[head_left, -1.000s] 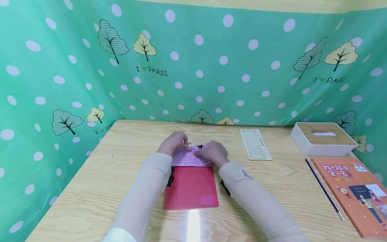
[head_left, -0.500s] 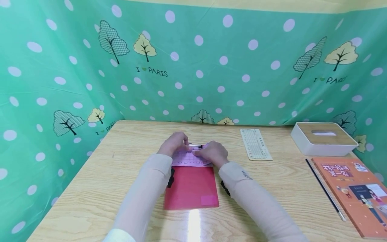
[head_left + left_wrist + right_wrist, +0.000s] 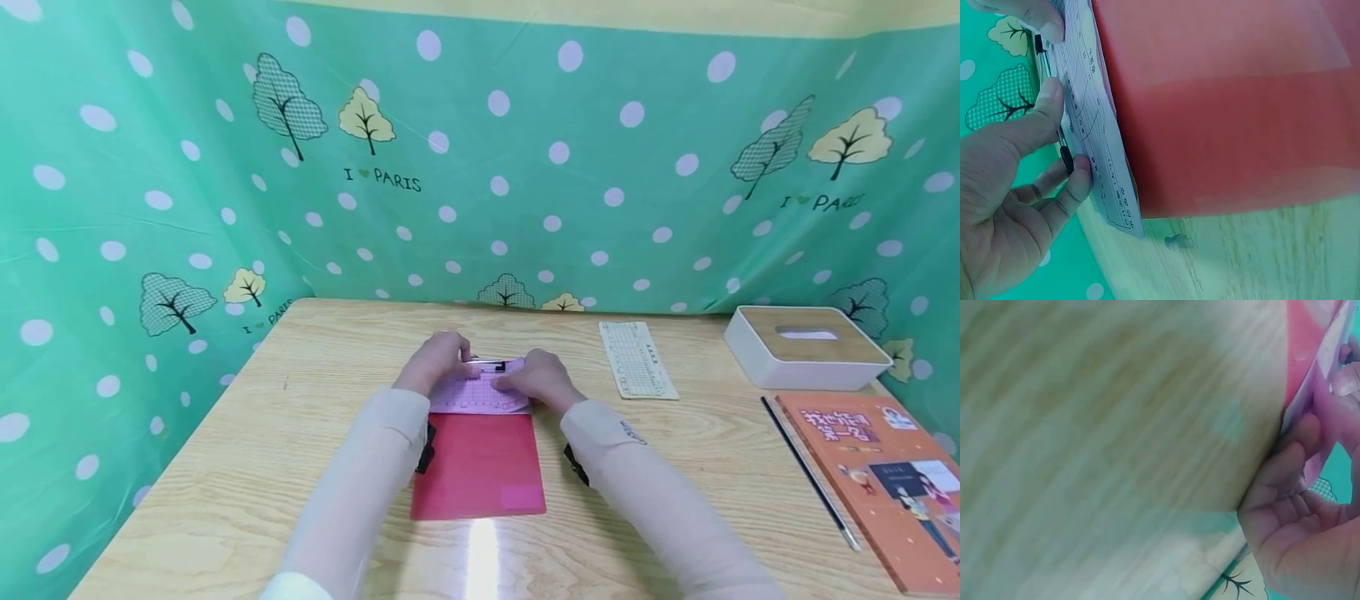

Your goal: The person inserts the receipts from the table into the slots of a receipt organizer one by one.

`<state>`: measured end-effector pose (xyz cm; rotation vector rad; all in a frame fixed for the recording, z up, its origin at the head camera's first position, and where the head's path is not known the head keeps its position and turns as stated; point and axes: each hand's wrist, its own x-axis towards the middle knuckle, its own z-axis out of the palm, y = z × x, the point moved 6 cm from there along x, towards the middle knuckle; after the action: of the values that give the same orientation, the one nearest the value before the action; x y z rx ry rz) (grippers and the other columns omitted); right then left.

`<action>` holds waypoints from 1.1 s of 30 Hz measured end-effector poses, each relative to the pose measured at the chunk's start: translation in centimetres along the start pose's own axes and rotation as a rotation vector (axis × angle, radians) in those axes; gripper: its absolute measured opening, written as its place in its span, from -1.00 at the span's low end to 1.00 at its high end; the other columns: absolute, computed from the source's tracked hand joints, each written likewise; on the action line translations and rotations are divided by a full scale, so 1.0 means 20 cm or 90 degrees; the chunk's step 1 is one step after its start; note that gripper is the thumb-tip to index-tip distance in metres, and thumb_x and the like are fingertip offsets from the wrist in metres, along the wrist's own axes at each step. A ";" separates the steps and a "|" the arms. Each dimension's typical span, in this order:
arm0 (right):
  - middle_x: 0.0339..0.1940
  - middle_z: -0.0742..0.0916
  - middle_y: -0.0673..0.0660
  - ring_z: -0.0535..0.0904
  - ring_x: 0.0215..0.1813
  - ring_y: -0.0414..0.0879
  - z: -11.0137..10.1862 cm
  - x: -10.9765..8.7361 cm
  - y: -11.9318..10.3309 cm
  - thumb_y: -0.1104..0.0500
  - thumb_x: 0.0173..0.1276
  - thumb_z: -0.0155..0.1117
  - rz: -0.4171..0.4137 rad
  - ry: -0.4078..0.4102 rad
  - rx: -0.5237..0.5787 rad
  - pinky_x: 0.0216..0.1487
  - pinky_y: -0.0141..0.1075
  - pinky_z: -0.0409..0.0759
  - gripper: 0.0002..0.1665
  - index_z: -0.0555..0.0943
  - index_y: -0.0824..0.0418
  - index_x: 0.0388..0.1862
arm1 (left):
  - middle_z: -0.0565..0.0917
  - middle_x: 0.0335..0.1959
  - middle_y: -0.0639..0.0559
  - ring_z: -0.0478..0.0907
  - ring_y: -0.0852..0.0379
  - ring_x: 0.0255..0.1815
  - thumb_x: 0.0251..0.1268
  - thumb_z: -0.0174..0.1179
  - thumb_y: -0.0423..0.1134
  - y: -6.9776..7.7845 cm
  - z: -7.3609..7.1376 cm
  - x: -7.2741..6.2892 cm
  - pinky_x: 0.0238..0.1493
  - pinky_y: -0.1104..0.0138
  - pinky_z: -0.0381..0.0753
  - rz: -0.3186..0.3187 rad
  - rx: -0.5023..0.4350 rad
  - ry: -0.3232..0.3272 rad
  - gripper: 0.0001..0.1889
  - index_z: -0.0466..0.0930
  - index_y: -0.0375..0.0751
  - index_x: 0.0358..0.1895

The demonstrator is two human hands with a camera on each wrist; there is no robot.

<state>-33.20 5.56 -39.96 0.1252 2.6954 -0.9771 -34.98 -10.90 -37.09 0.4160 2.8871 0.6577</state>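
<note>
A red clipboard or folder point(image 3: 480, 467) lies flat on the wooden table, its lower half uncovered. Across its far end lies a pinkish-purple sheet point(image 3: 463, 398) printed with a grid and lettering. At the far edge sits a slim metal clip point(image 3: 1066, 160) with black ends. My left hand point(image 3: 437, 364) holds the clip, thumb against its thin bar and another fingertip beside the lower black end. My right hand point(image 3: 543, 379) pinches the sheet near its far right corner, thumb on top. In the right wrist view, its fingers point(image 3: 1282, 465) curl under the edge.
A pale printed slip point(image 3: 639, 360) lies right of my hands. Farther right are a white tissue box with a wooden lid point(image 3: 810, 346), a dark pencil point(image 3: 812, 475) and an orange book point(image 3: 862, 467). A green dotted curtain point(image 3: 480, 167) hangs behind the table.
My right hand and forearm have shifted slightly to the right along the sheet. The left hand keeps its place at the clip. The head view has shifted a little.
</note>
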 end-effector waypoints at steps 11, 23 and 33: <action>-0.73 0.51 0.02 0.40 -0.62 -0.15 -0.07 -0.01 0.05 -0.07 0.17 0.60 -0.017 -0.016 -0.033 -0.52 -0.35 0.37 -0.43 0.42 0.13 -0.70 | 0.61 -0.33 -0.09 0.44 0.04 -0.31 0.18 0.49 -0.24 0.00 0.01 0.01 -0.11 0.17 0.49 -0.018 0.002 0.004 -0.73 0.56 -0.22 -0.50; -0.55 0.65 0.08 0.45 -0.51 -0.13 -0.20 -0.09 0.10 0.02 0.33 0.47 -0.112 -0.036 -0.048 -0.42 -0.32 0.41 -0.64 0.57 0.21 -0.47 | 0.59 -0.35 -0.07 0.44 0.02 -0.31 0.20 0.48 -0.21 0.01 0.01 -0.01 -0.11 0.17 0.48 -0.012 0.009 0.000 -0.72 0.56 -0.22 -0.48; -0.25 0.69 0.10 0.56 -0.18 -0.02 -0.38 -0.14 0.22 -0.01 0.43 0.35 -0.181 -0.026 -0.044 -0.14 -0.17 0.54 -0.71 0.65 0.22 -0.19 | 0.60 -0.34 -0.08 0.45 0.02 -0.30 0.21 0.47 -0.22 0.02 0.01 -0.01 -0.10 0.16 0.49 -0.014 0.014 -0.012 -0.74 0.56 -0.24 -0.45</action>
<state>-31.53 13.80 -36.32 -0.2959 2.7550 -0.9476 -34.64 -10.64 -37.04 0.3917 2.8784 0.6162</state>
